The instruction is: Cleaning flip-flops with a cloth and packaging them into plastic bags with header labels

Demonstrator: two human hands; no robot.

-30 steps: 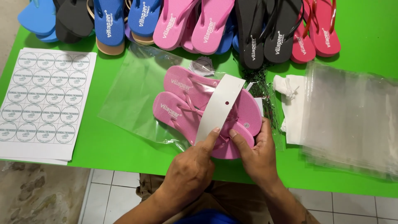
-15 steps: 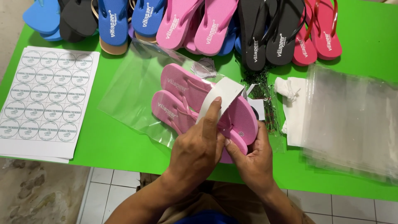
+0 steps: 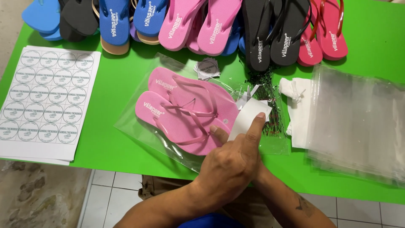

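A pair of pink flip-flops point(image 3: 190, 112) lies on a clear plastic bag point(image 3: 139, 122) near the green bench's point(image 3: 118, 80) front edge; the left hand point(image 3: 230, 169) presses on their heel end, fingers extended, forefinger on a white card strip point(image 3: 247, 118), gripping nothing visible. The right hand is hidden beneath it; I cannot tell its state. A sticker sheet point(image 3: 46, 101) lies at the left edge; a stack of clear bags point(image 3: 358, 122) lies toward the right edge.

A sticker sheet point(image 3: 46, 99) lies left, clear bags point(image 3: 358, 122) stacked right, and assorted flip-flops point(image 3: 190, 23) line the green table's point(image 3: 114, 143) far edge.
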